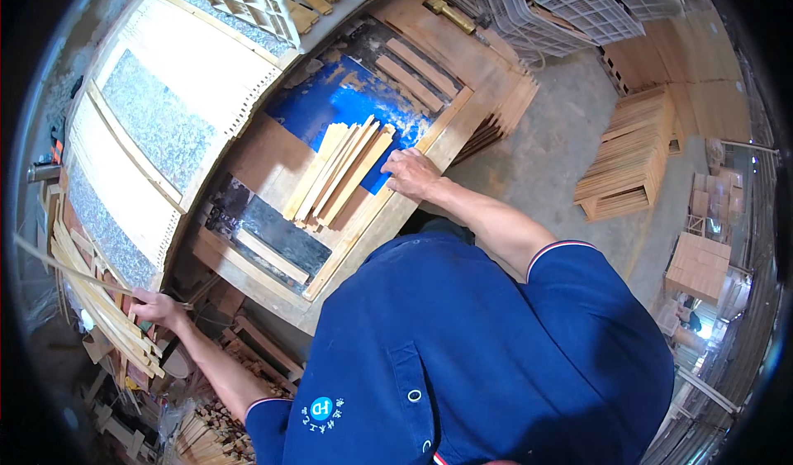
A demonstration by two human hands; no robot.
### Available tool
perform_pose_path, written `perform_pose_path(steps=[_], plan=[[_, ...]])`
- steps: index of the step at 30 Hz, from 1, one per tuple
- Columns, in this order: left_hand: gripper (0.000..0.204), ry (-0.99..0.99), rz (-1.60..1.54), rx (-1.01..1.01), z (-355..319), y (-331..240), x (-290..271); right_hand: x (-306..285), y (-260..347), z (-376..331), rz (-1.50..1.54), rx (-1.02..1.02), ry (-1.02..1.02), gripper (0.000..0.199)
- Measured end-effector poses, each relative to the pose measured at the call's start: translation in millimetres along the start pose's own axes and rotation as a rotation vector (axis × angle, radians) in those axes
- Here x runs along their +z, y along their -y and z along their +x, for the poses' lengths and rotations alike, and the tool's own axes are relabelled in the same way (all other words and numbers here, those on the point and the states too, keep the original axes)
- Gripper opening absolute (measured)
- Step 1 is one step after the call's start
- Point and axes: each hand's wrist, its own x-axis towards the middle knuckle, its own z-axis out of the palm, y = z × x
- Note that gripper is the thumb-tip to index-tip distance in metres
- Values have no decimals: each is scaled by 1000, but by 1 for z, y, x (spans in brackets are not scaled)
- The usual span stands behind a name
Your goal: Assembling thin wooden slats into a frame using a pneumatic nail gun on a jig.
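Observation:
At the far left, my left hand (157, 308) is closed around a long thin wooden strip (70, 272), which reaches out toward the left rim. Below it lies a stack of similar pale strips (107, 320). My right hand (411, 173) rests by the wooden edge of the bench, its fingers bent and slightly apart with nothing seen in them. Just left of those fingers, a loose bundle of pale wooden strips (340, 172) lies on the bench, partly over a blue-coated patch (363, 102).
Short wooden bars (409, 81) lie on the bench's far end. Left of it stands a slatted surface with white bands (153, 106). White plastic crates (529, 15) are at the top right. On the floor stands a stack of thin wooden panels (624, 155). Wood offcuts (215, 428) pile at lower left.

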Motion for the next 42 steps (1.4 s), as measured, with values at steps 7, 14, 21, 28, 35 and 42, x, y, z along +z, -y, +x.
perform_pose_path(steps=[7,14,21,28,35,42], plan=[[25,264,-256,40,-124,-139,-20,-133,95,19,231,-533,-416,22],[23,535,-330,14,-230,-202,-2,-244,162,6,16,-1134,-484,34],[30,855,-140,304,-238,-197,30,-202,66,84,-445,-737,226,58],[40,587,72,480,-251,-226,61,-108,19,186,-298,-833,59,50],[35,707,238,353,-332,-247,80,-15,34,278,-487,-926,-101,48],[34,666,287,324,-336,-249,89,-7,44,277,-251,-751,-42,40]])
